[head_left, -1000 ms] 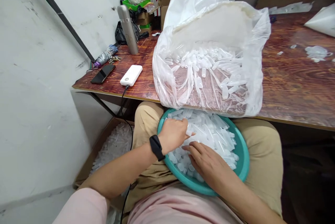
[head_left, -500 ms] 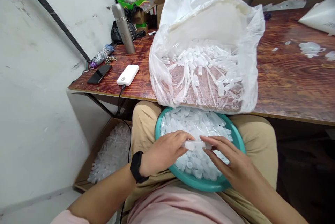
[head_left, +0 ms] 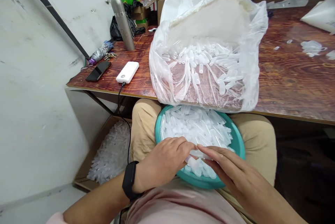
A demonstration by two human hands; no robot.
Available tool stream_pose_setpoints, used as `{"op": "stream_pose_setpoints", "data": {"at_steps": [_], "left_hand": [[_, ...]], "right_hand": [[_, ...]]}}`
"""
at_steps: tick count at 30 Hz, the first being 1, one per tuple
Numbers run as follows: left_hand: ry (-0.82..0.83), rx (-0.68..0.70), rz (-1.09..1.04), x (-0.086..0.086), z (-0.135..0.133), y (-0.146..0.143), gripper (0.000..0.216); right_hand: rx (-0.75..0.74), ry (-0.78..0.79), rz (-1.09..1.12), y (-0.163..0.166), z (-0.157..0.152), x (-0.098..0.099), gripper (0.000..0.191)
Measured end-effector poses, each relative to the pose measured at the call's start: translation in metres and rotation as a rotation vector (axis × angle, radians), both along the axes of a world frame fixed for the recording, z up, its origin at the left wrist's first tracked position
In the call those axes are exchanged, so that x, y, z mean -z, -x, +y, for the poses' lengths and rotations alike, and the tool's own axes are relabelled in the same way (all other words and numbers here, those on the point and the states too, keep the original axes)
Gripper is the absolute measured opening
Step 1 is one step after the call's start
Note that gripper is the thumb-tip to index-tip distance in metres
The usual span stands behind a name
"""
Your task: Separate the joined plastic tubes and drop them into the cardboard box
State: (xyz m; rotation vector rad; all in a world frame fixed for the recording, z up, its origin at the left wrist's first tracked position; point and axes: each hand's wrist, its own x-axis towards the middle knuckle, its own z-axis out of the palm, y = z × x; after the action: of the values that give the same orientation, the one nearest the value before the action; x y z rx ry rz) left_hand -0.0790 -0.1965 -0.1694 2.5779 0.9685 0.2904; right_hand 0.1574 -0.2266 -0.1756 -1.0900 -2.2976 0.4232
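Over the near part of a teal basin (head_left: 238, 140), my two hands meet on translucent white plastic tubes (head_left: 198, 154). My left hand (head_left: 167, 156), with a black band on its wrist, has its fingers curled round the left end of the tubes. From the other side, my right hand (head_left: 225, 164) pinches the right end between thumb and fingers. How many tubes are held is hidden by the fingers. Loose tubes of the same kind (head_left: 193, 126) fill the basin, which rests on my lap between my knees.
An open clear plastic bag (head_left: 162, 77) with more tubes lies on the wooden table (head_left: 293, 88). To its left are a power bank (head_left: 127, 72) with a cable, a phone (head_left: 98, 71) and a steel flask (head_left: 123, 25). A cardboard box (head_left: 86, 171) of tubes stands on the floor.
Both hands have come closer together and moved slightly down toward my body, still holding the tubes. The view has shifted slightly.
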Motion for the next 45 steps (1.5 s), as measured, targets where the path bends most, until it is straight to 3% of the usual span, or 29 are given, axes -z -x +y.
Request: {"op": "stream_pose_setpoints", "data": {"at_steps": [6,17,23,26,29,32,35,37,40,45], "left_hand": [[0.084,-0.015,-0.078,0.008,-0.006,0.002,0.019],[0.282,-0.025,-0.107,0.007,-0.009,0.007,0.016],[0.255,0.002,-0.057,0.013,-0.010,0.006,0.006],[0.212,0.028,-0.072,0.020,-0.005,0.008,0.016],[0.196,-0.045,-0.103,0.021,0.012,0.015,0.027],[0.098,-0.117,-0.017,0.018,0.042,0.019,0.033],[-0.005,-0.079,0.148,0.015,0.074,0.011,0.036],[-0.024,-0.048,0.215,0.016,0.089,0.001,0.031],[-0.030,-0.041,0.245,0.018,0.101,-0.011,0.022],[-0.050,-0.090,0.200,0.016,0.093,-0.008,0.019]], "right_hand": [[0.132,0.247,0.091,0.005,-0.007,0.008,0.042],[0.079,0.155,-0.038,0.004,-0.014,0.016,0.039],[-0.021,0.058,0.001,0.013,-0.014,0.017,0.036],[0.067,0.227,0.070,0.019,-0.010,0.017,0.029],[0.103,0.402,0.057,0.022,0.003,0.022,0.028],[0.040,0.173,-0.194,0.026,0.018,0.037,0.028],[-0.015,-0.081,-0.413,0.034,0.030,0.053,0.041],[-0.019,-0.106,-0.462,0.039,0.035,0.061,0.048],[-0.042,-0.139,-0.512,0.043,0.041,0.064,0.043],[-0.061,-0.151,-0.518,0.043,0.040,0.061,0.033]]}}
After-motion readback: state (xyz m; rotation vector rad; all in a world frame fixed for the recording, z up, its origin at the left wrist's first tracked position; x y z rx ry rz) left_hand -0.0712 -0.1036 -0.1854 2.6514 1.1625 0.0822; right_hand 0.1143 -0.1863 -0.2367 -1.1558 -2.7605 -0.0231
